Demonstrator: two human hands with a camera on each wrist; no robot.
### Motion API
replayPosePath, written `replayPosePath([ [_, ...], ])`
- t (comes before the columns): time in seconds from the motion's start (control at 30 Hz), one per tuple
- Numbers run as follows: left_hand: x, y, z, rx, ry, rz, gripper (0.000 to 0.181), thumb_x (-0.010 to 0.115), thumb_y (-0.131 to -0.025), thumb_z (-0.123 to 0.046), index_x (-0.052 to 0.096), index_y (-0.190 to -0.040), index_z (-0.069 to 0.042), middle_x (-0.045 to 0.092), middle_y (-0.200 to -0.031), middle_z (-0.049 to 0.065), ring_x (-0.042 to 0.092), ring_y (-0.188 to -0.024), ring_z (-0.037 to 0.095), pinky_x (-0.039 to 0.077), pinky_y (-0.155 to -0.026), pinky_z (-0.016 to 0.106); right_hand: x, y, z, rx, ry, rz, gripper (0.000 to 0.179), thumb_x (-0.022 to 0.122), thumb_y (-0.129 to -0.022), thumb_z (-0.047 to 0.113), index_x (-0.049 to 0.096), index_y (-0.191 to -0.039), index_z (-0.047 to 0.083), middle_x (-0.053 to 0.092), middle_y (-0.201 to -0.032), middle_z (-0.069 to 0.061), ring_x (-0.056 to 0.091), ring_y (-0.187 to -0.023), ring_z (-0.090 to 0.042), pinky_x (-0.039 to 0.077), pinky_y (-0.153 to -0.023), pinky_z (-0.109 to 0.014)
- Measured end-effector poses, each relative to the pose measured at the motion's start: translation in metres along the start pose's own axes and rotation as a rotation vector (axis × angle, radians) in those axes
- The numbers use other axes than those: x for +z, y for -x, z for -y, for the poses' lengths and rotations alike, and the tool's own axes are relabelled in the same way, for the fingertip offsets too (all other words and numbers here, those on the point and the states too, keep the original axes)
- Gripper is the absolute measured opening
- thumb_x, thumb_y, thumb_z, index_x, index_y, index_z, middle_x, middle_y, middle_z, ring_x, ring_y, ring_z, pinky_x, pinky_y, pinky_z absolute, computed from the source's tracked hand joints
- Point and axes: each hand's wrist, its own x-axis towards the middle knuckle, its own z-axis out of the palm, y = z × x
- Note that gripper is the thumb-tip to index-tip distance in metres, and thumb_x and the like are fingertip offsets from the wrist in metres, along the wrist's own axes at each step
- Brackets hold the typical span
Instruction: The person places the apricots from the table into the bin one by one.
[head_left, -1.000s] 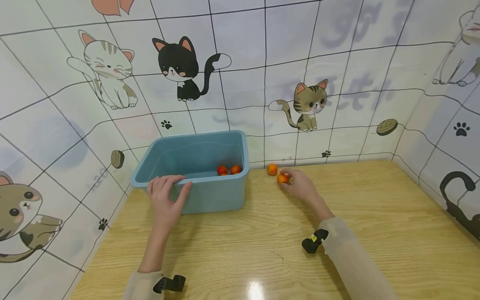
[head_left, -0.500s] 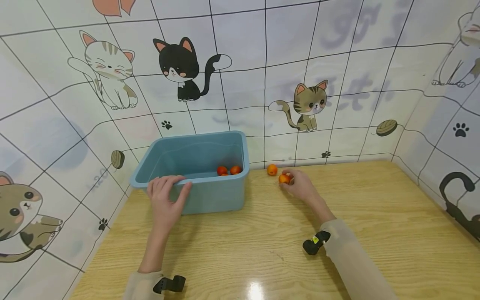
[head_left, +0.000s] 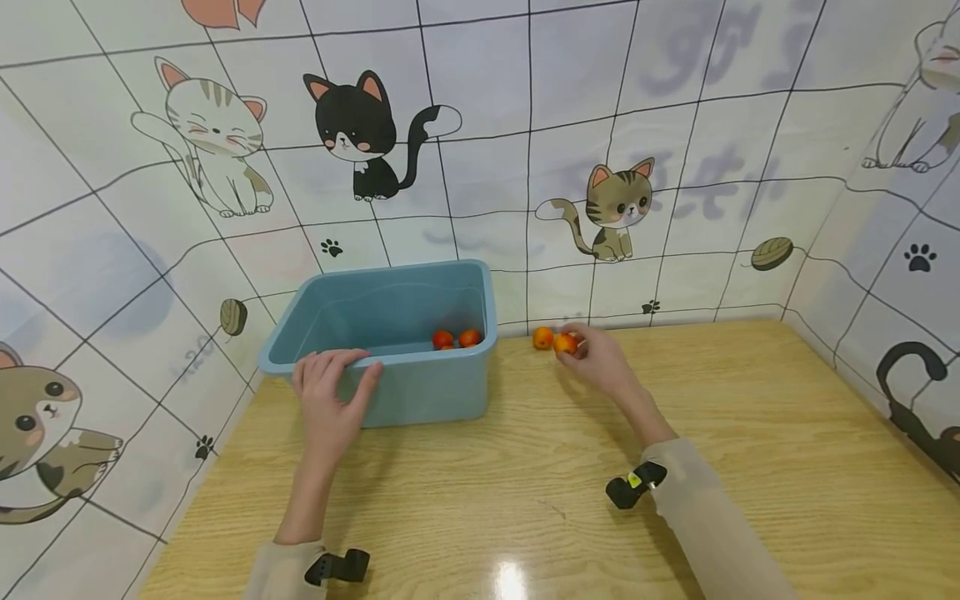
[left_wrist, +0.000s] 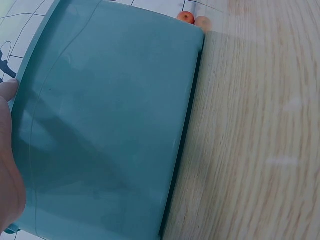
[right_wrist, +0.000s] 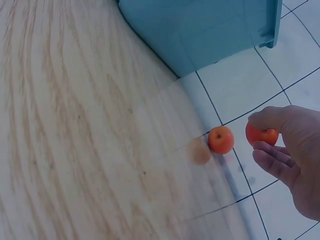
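Note:
In the head view my left hand holds the near rim of a blue plastic bin, its fingers over the edge and its thumb on the near side. My right hand pinches a small round orange fruit between thumb and fingers, to the right of the bin. In the right wrist view this pinched fruit shows beside the thumb. Just left of it, a second orange fruit rests on the wooden table near the back wall. Several red-orange fruits lie at the bin's right end, partly hidden by its near wall.
Behind the table stands a white wall with a grid and cartoon cats; more of it closes off both sides. The bin stands near the back-left corner. The glossy tabletop mirrors the loose fruit in the right wrist view.
My right hand has moved slightly up and toward the wall with the pinched fruit, which now appears right beside the loose one. My left hand stays on the bin's rim.

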Motion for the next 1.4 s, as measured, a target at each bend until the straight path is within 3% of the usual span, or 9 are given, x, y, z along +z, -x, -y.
replayPosePath([
  [0.3, -0.001, -0.001, -0.002, -0.009, 0.000, 0.014, 0.019, 0.078, -0.086, -0.019, 0.075, -0.101, -0.007, 0.068, -0.096, 0.007, 0.052, -0.091, 0.031, 0.021, -0.102, 0.050, -0.009, -0.003, 0.020, -0.099, 0.003, -0.070, 0.038, 0.076, -0.088, 0.005, 0.063, -0.124, -0.002, 0.067, -0.108, -0.021, 0.064, -0.078, -0.025, 0.053, -0.070, -0.034],
  [0.67, -0.001, -0.001, 0.000, -0.002, -0.001, 0.009, 0.023, 0.075, -0.090, -0.027, 0.075, -0.101, -0.007, 0.068, -0.096, 0.008, 0.053, -0.092, 0.032, 0.021, -0.102, 0.050, -0.018, -0.003, 0.061, -0.167, -0.022, -0.126, 0.039, 0.077, -0.090, 0.009, 0.064, -0.126, 0.005, 0.066, -0.110, -0.014, 0.064, -0.079, -0.022, 0.053, -0.069, -0.031],
  [0.97, -0.001, -0.001, 0.000, 0.001, 0.002, 0.012, 0.025, 0.074, -0.091, -0.029, 0.075, -0.101, -0.007, 0.068, -0.096, 0.008, 0.053, -0.091, 0.032, 0.021, -0.102, 0.051, -0.020, -0.001, 0.093, -0.300, -0.086, -0.200, 0.039, 0.079, -0.087, 0.004, 0.065, -0.124, 0.002, 0.066, -0.109, -0.015, 0.065, -0.076, -0.022, 0.057, -0.070, -0.041],
  [1.4, -0.001, -0.002, -0.002, 0.006, 0.005, 0.001, 0.029, 0.073, -0.092, -0.032, 0.075, -0.100, -0.005, 0.068, -0.095, 0.009, 0.054, -0.090, 0.032, 0.022, -0.102, 0.051, -0.013, -0.003, 0.127, -0.416, -0.161, -0.205, 0.040, 0.079, -0.087, 0.006, 0.065, -0.124, 0.002, 0.066, -0.113, -0.012, 0.066, -0.078, -0.018, 0.058, -0.074, -0.033],
])
